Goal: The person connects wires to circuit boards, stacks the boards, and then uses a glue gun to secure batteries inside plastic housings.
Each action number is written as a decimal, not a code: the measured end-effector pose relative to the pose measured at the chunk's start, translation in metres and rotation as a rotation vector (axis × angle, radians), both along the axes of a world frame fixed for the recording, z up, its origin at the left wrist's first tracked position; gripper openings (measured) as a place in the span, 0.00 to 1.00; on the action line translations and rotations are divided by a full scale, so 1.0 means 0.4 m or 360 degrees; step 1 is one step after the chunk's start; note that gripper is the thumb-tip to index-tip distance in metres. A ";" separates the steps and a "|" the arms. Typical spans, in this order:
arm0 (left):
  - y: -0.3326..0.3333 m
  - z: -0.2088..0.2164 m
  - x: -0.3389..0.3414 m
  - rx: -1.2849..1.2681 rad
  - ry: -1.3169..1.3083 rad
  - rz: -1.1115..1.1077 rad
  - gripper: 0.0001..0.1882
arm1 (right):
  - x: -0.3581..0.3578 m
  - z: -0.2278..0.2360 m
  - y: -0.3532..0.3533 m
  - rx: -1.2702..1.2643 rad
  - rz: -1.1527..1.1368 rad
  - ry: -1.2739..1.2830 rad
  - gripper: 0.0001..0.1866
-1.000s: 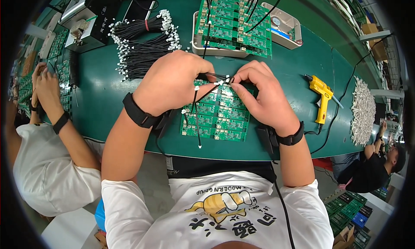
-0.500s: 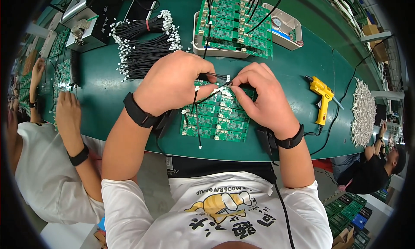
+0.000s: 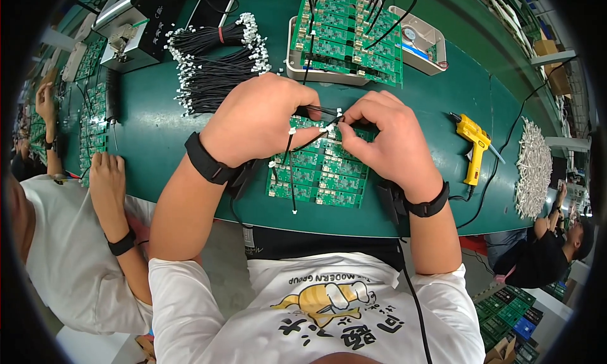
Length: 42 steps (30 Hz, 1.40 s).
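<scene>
Black cables (image 3: 325, 111) protrude from the left hand (image 3: 260, 120).

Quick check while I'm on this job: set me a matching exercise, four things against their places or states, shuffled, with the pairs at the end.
1. left hand
2. glue gun
3. red band
4. nearer circuit boards

A. around a black cable bundle
B. on the table, below the hands
C. yellow, right of the right hand
D. holding several black cables

Pairs: 1-D, 2-C, 3-A, 4-B
</scene>
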<state>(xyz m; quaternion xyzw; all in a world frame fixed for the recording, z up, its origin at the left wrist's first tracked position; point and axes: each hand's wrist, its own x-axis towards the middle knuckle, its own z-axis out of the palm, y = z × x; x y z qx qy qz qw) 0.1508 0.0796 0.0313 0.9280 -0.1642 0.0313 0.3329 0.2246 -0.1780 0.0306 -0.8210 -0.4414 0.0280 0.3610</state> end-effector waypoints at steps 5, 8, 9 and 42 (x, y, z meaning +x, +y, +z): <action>0.001 0.002 0.000 0.0023 0.0025 0.0005 0.20 | 0.005 -0.005 -0.001 0.0047 -0.0009 0.0176 0.07; -0.002 0.011 0.003 0.0047 0.0096 0.0022 0.20 | 0.009 -0.009 -0.002 0.0036 -0.0043 0.0366 0.07; -0.003 0.015 0.005 0.0059 0.0128 0.0029 0.20 | 0.011 -0.009 -0.002 0.0037 -0.0038 0.0366 0.07; 0.012 0.072 0.005 -0.0227 -0.0079 0.0401 0.20 | -0.030 0.024 -0.067 -0.0222 0.0085 -0.0041 0.51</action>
